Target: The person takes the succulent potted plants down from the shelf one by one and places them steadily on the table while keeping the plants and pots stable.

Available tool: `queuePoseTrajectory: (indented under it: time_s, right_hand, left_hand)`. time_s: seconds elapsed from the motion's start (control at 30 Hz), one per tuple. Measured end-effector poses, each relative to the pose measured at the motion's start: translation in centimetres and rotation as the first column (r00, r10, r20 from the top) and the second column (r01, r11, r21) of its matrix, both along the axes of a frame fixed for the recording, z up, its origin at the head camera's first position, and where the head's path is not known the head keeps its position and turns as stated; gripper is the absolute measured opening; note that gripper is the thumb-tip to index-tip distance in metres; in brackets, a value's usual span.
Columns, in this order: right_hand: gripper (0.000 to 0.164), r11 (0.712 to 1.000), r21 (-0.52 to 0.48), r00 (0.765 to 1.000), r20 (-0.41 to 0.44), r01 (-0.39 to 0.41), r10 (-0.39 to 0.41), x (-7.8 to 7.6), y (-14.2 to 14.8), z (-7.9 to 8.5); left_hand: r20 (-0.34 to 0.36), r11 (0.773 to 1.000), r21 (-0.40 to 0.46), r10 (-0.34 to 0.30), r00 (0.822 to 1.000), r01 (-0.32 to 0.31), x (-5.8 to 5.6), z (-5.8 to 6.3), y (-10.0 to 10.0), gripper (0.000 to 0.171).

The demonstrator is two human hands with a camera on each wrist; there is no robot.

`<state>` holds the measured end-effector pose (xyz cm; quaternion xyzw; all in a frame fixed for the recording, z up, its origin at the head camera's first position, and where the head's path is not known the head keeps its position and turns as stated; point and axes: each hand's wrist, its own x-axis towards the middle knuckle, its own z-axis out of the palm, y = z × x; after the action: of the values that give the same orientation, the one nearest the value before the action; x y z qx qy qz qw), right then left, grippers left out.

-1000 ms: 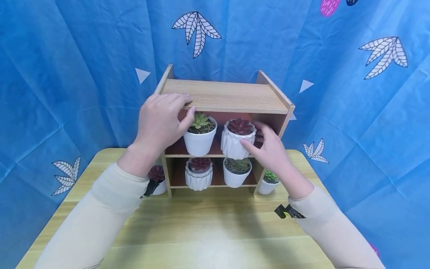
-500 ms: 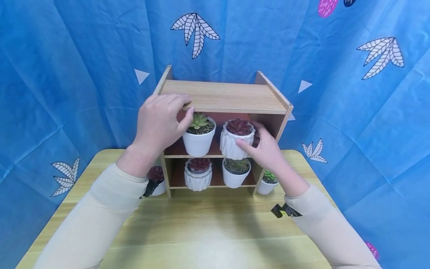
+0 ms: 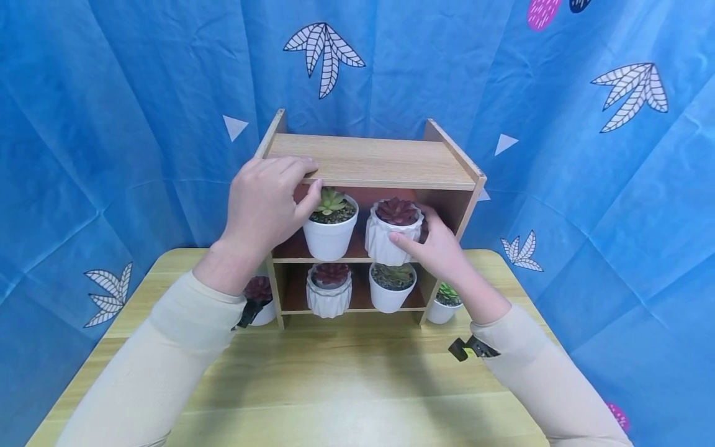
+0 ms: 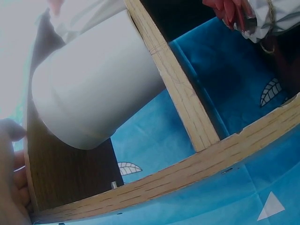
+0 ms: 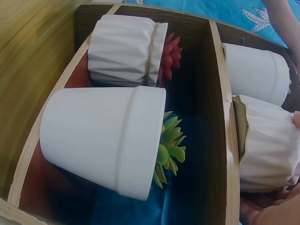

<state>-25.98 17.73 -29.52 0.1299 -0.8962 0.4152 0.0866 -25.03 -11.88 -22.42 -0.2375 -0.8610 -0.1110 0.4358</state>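
My left hand [image 3: 268, 202] grips the front edge of the top board of a small wooden shelf [image 3: 374, 162], near its left side. On the upper tier, my right hand [image 3: 440, 247] holds a ridged white pot with a dark red succulent [image 3: 395, 233], thumb on the front and fingers round the right side. In the right wrist view this ridged pot [image 5: 267, 145] stands against the tier board, with the fingers partly out of frame. Just left of it sits a smooth white pot with a green succulent [image 3: 331, 236], partly behind my left thumb.
The lower tier bears a ridged pot with a red succulent [image 3: 329, 295] and a smooth pot with a green one [image 3: 393, 292]. More potted succulents stand on the table [image 3: 346, 372], one left [image 3: 262, 310] and one right [image 3: 444, 307] of the shelf. A blue curtain [image 3: 167, 93] hangs behind.
My right thumb has slid a little left across the front of the ridged pot, and the hand has drawn closer round it. The left hand stays on the top board.
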Motion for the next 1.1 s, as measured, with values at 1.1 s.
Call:
queuePoseTrajectory:
  time_s: [1.1]
  right_hand:
    - [0.084,0.984,-0.161,0.996,0.042,-0.076,0.084,-0.07,-0.20,0.19]
  left_hand:
    - [-0.026,1.000,0.002,-0.021,0.999,0.021,-0.25,-0.06,-0.13,0.034]
